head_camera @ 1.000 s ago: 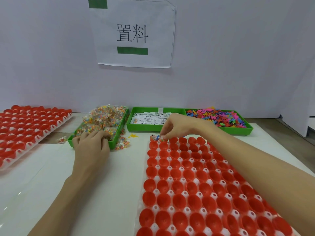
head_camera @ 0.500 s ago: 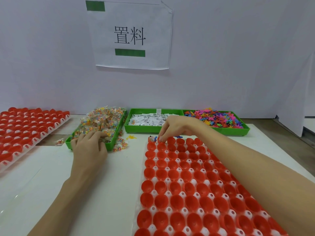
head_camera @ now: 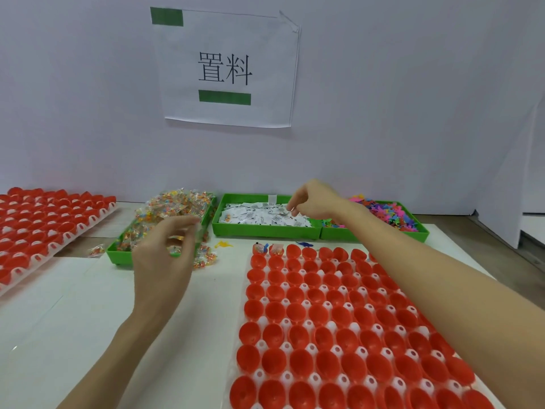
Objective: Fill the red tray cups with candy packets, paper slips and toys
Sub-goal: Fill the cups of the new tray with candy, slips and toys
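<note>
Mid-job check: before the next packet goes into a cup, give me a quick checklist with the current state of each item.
1. Left hand has a candy packet: ok, fingers curled round one, lifted over the candy bin.
2. Right hand has a paper slip: cannot tell, fingertips hang over the slip bin.
3. Next cup free: ok, third cup in the far row of the red tray looks empty.
4. First two cups started: ok, both show contents.
5. Toy supply: ok, toy bin full.
6. Strays: not ok, loose packets and a yellow toy lie on the table.
</note>
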The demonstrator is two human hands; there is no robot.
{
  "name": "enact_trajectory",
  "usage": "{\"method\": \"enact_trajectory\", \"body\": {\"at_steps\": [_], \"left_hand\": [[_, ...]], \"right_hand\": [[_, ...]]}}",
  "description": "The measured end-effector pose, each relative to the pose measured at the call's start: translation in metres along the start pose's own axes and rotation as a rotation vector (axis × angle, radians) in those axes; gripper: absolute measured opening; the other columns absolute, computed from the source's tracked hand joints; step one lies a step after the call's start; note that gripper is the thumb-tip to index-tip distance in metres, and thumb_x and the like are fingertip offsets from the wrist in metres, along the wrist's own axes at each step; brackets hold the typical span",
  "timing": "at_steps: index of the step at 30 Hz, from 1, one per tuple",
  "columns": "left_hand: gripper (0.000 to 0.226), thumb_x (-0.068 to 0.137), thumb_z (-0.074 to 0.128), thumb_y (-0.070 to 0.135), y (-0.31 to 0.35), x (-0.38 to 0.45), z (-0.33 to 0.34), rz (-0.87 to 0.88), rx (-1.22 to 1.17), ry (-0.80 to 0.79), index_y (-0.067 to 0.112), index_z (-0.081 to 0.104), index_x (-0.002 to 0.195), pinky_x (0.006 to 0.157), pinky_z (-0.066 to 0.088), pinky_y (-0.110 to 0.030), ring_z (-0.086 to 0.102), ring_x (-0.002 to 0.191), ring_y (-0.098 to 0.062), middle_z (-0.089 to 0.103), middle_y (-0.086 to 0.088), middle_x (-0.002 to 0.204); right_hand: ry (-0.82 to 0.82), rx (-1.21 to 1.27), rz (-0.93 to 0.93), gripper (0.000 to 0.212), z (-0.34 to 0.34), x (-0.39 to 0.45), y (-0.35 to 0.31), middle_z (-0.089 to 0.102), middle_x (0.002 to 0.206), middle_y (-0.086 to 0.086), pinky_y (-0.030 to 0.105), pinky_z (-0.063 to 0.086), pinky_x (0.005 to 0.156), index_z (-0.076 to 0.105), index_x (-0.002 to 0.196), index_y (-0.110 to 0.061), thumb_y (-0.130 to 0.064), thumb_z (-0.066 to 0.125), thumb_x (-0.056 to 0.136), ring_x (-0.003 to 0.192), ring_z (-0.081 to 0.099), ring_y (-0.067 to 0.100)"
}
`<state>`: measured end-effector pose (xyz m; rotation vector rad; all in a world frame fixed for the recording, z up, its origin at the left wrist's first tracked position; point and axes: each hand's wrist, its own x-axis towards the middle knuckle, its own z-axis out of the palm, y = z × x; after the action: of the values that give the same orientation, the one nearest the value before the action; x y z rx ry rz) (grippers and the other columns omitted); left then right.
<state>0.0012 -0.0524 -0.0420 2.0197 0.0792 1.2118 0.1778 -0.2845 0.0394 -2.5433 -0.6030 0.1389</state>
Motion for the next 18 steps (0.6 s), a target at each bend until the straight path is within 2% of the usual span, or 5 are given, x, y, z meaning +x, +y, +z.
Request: {"method": "enact_trajectory", "body": {"at_steps": [1, 5, 10, 14, 18], "left_hand": [[0.018, 0.096, 0.068, 0.007, 0.002, -0.002, 0.003, 0.011, -0.003, -0.017, 0.017, 0.076, 0.109, 0.077, 0.051, -0.015, 0.068, 0.084, -0.008, 0.074, 0.007, 0.099], [0.019, 0.094, 0.069, 0.0, -0.013, 0.001, 0.0, 0.105, 0.176, -0.009, 0.009, 0.074, 0.109, 0.076, 0.052, -0.032, 0.064, 0.077, -0.02, 0.071, -0.003, 0.1], [0.022, 0.084, 0.079, -0.003, -0.044, 0.008, -0.019, -0.005, 0.23, -0.004, 0.01, 0.072, 0.102, 0.076, 0.05, -0.025, 0.066, 0.073, -0.025, 0.069, -0.007, 0.095], [0.019, 0.081, 0.083, 0.0, -0.049, 0.008, -0.021, 0.069, 0.246, 0.003, 0.007, 0.075, 0.097, 0.074, 0.048, -0.015, 0.066, 0.072, -0.024, 0.067, -0.005, 0.093], [0.018, 0.083, 0.081, 0.0, -0.056, 0.006, -0.023, 0.071, 0.264, 0.007, 0.003, 0.077, 0.1, 0.075, 0.05, -0.018, 0.068, 0.072, -0.028, 0.066, -0.009, 0.095]], "right_hand": [[0.022, -0.047, -0.018, 0.034, 0.003, 0.003, 0.004, 0.077, 0.106, 0.007, 0.026, 0.05, 0.083, 0.078, 0.108, -0.011, 0.009, 0.053, 0.094, 0.107, 0.069, 0.019], [0.07, -0.222, -0.087, 0.021, 0.019, 0.016, 0.015, 0.072, 0.119, 0.01, 0.035, 0.053, 0.095, 0.078, 0.111, -0.014, -0.007, 0.062, 0.1, 0.109, 0.067, 0.024], [0.052, -0.381, -0.062, 0.021, 0.031, 0.027, 0.022, 0.077, 0.107, 0.01, 0.042, 0.058, 0.092, 0.078, 0.105, -0.006, -0.021, 0.075, 0.092, 0.098, 0.071, 0.025], [0.069, -0.375, -0.05, 0.015, 0.033, 0.032, 0.023, 0.077, 0.102, 0.011, 0.04, 0.06, 0.088, 0.079, 0.099, -0.003, -0.014, 0.078, 0.089, 0.093, 0.073, 0.025], [0.092, -0.354, -0.037, 0.014, 0.03, 0.032, 0.026, 0.076, 0.102, 0.021, 0.043, 0.061, 0.083, 0.076, 0.098, 0.007, 0.004, 0.065, 0.089, 0.092, 0.073, 0.031]]}}
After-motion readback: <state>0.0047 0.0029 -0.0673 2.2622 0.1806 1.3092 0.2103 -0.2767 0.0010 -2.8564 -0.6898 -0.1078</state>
